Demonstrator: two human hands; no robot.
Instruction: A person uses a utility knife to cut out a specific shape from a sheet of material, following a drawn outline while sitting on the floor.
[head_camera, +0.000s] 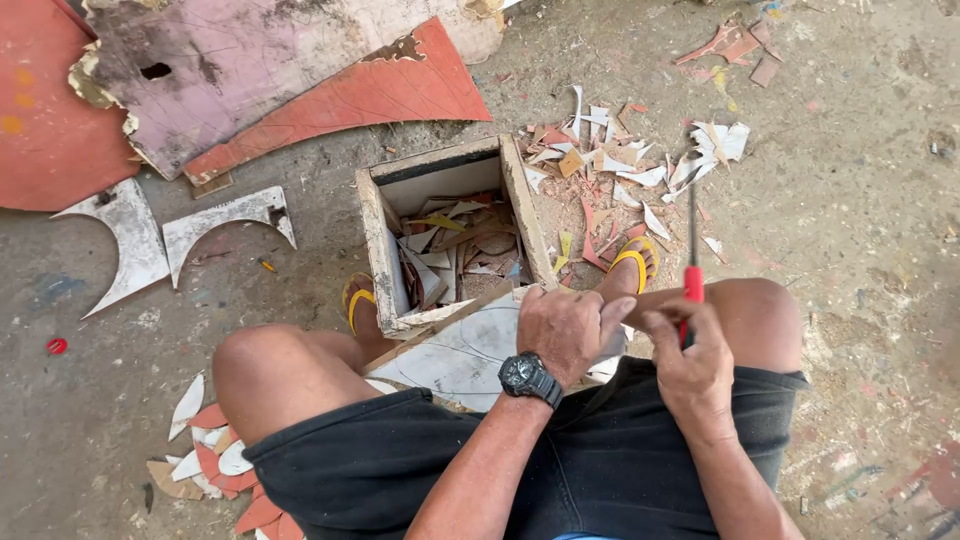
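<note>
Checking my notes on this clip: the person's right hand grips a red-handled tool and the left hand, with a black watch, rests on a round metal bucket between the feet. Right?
Not quite. The head view shows the left hand resting on a flat white board over a square wooden box, not a bucket. The right hand and red-handled tool are correct.

We sit over a dusty grey concrete floor (850, 220). Ahead of our left hand (565, 330) stands an open square wooden box (375, 235); pale and red offcut chips (620, 165) lie beyond our right hand (695, 365). Two curved white cut-outs (165, 235) lie far left of the left hand, beside large red sheets (45, 140).
</note>
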